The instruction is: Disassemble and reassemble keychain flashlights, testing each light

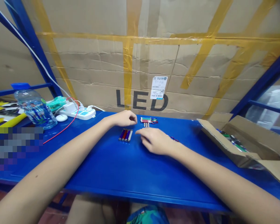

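My left hand (124, 118) hovers just behind a row of slim metal tubes, its fingers curled into a pinch; whatever they may hold cannot be made out. The tubes (125, 135), purple, red and silver with shiny ends, lie side by side on the blue table (121, 168). To their right is my right hand (155, 140), back up, index finger stretched towards the tubes and thumb apart from it. Small silver round pieces (146, 124) sit between and beyond the hands. Behind those lies a group of coloured tubes with clips (149, 120). A purple clip (174, 139) partly shows behind my right wrist.
On the right stands an open cardboard box (231, 146) holding coloured tubes. At the left are a water bottle (34, 107), a white power strip (80, 112), a red cable (65, 129) and yellow-handled items (12, 119). A cardboard wall (95, 68) marked LED closes off the back.
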A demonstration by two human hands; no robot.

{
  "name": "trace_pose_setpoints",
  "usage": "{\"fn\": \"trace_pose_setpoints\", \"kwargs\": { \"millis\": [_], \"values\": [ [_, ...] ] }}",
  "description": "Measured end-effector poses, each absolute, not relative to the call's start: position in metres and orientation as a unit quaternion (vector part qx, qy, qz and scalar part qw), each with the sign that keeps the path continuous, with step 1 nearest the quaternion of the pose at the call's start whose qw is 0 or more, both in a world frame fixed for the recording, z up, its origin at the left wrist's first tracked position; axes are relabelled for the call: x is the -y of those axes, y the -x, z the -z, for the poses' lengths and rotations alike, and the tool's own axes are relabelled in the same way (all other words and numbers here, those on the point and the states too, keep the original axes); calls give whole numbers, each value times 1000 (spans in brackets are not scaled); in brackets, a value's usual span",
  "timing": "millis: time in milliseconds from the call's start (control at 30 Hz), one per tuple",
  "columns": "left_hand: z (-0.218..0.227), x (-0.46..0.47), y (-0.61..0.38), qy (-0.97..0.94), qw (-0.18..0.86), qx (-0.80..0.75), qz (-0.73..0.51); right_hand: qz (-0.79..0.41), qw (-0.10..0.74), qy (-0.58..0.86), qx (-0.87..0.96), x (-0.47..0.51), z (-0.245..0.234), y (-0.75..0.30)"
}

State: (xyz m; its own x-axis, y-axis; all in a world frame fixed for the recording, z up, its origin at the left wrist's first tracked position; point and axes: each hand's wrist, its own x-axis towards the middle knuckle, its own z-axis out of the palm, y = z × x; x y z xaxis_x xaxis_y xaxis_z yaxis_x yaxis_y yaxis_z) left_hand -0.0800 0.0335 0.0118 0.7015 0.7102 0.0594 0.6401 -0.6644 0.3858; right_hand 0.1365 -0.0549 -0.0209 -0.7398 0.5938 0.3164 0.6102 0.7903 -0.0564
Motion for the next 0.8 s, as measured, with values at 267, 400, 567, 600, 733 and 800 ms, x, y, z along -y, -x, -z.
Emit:
{"fn": "trace_pose_setpoints", "kwargs": {
  "millis": [267, 400, 567, 600, 733, 800],
  "values": [
    [-2, -20, 85, -903, 166, -391, -63, 38, 107, 351, 929, 63, 37, -115],
    [1, -20, 83, -900, 170, -396, -63, 28, 97, 377, 921, 64, 35, -111],
    [3, -21, 81, -900, 149, -404, -65, 2, 113, 419, 901, 66, 32, -108],
    [3, -22, 80, -902, 144, -402, -66, -1, 119, 421, 899, 67, 31, -108],
    [7, -23, 76, -907, 124, -397, -72, 18, 119, 407, 906, 69, 28, -104],
    [6, -23, 74, -905, 137, -397, -73, 28, 98, 412, 905, 71, 26, -102]
  ]
}}
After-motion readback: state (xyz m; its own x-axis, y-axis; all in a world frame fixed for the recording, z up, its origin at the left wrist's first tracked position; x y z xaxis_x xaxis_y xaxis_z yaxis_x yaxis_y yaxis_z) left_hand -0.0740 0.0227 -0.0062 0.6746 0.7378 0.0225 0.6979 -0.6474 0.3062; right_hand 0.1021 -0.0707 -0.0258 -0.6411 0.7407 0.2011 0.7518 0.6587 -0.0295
